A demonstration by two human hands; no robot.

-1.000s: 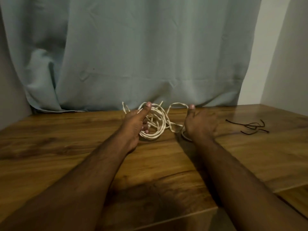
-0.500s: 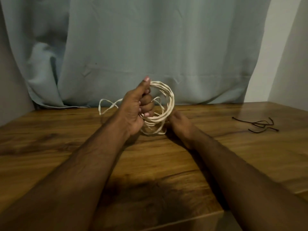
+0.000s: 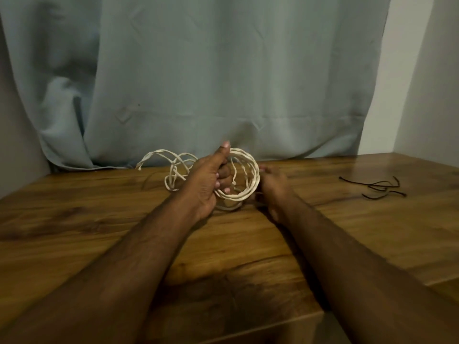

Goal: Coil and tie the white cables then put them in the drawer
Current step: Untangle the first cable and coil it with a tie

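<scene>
While the left hand (image 3: 208, 181) grips a bundle of white cable (image 3: 244, 175) just above the wooden surface (image 3: 99, 232), its fingers (image 3: 224, 176) are curled around the near side of the coil and its thumb stands upright along the top of the loops. Several turns hang together as a rough ring on the right side of that fist, and the lowest strands reach down close to the wood (whether they touch it cannot be told). More cable spills out to the left of the hand in loose, uneven loops, with one free end arching away toward the curtain (image 3: 223, 78) that hangs behind the surface. The right hand (image 3: 272, 187) sits just beside the ring on its right, low over the wood; it is blurred, so I cannot tell whether its fingers are apart, together, or pinching a strand. Both bare forearms stretch in from the near edge. Well apart to the right, a few thin dark ties (image 3: 377, 186) lie scattered on the surface near the pale wall (image 3: 427, 95).
</scene>
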